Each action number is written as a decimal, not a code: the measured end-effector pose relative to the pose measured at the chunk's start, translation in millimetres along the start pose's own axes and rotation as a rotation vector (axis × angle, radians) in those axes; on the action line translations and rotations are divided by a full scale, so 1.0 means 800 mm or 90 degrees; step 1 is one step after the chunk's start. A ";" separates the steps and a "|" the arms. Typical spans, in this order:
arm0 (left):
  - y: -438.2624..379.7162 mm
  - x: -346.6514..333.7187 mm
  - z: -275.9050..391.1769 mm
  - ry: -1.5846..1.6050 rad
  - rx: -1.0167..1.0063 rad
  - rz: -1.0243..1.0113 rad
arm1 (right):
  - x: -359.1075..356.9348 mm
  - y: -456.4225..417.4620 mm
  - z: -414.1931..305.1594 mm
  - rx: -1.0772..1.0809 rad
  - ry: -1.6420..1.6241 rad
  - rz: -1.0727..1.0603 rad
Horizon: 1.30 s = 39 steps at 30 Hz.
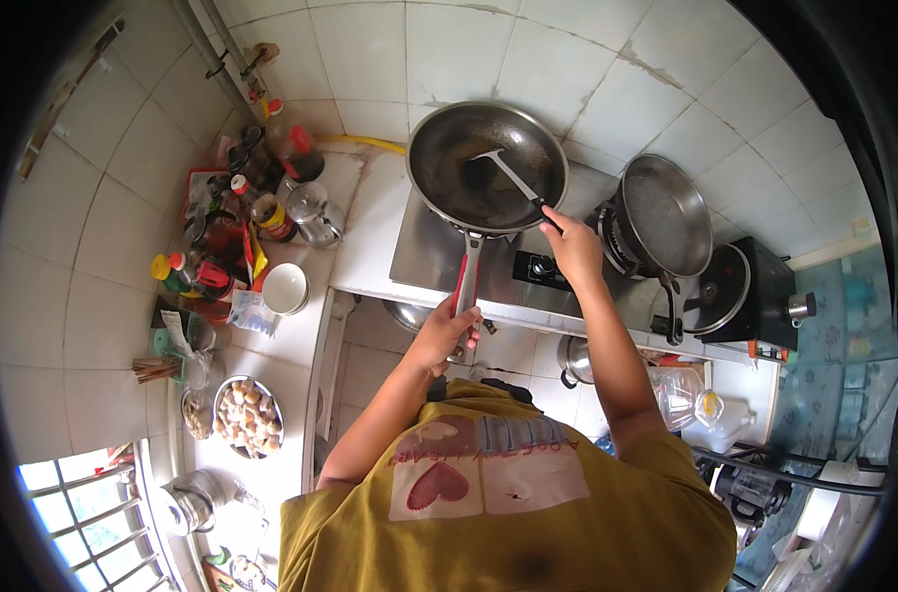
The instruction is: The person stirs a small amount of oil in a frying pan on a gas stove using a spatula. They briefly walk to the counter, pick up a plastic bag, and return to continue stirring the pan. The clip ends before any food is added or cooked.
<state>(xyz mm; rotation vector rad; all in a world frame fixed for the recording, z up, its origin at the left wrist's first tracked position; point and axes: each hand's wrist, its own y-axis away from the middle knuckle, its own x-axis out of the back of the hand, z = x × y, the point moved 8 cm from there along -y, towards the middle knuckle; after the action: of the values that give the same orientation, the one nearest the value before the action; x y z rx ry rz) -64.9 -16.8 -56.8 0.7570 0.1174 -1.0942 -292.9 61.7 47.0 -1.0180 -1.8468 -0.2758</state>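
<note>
A deep wok (449, 148) sits on the left burner of a steel gas hob (430, 255), a thin film of shiny liquid on its inner wall. My left hand (443, 337) is wrapped around the wok's red and grey handle (466, 277). In my right hand (574, 248) is the black grip of a metal spatula (515, 177). The spatula's head rests in or just above the wok's middle; contact cannot be told. To the right, a steel frying pan (667, 214) with a black handle stands over the other burner.
Sauce bottles (275, 214), a metal pot (314, 211) and stacked white bowls (284, 288) crowd the left counter. Nearer me is a plate of pale cut chunks (247, 416). A lidded pan (719, 288) stands far right. Plastic jugs (678, 399) sit below the counter.
</note>
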 end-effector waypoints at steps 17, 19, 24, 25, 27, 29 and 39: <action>0.008 -0.005 0.008 0.021 -0.011 0.019 | 0.041 0.020 0.025 -0.004 0.012 0.027; 0.008 -0.004 0.008 0.001 0.002 0.017 | 0.016 0.013 0.019 -0.016 0.033 0.028; 0.008 -0.006 0.008 0.021 -0.014 0.014 | 0.012 0.033 -0.006 0.017 -0.007 -0.008; 0.007 -0.007 0.008 0.031 -0.019 0.013 | 0.018 0.040 -0.006 0.022 -0.011 -0.031; 0.007 -0.007 0.009 0.039 -0.021 0.009 | 0.047 0.057 -0.016 0.031 -0.013 -0.039; 0.007 -0.007 0.008 0.033 -0.017 0.002 | 0.068 0.065 -0.007 0.028 -0.031 -0.031; 0.004 -0.005 0.007 0.015 -0.011 0.006 | 0.003 0.029 -0.001 -0.004 0.006 0.035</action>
<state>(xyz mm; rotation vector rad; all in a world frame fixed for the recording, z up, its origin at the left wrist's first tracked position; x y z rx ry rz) -65.7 -16.2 -49.5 0.7545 0.1438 -1.0741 -275.5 76.5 43.9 -1.0693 -1.8078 -0.2525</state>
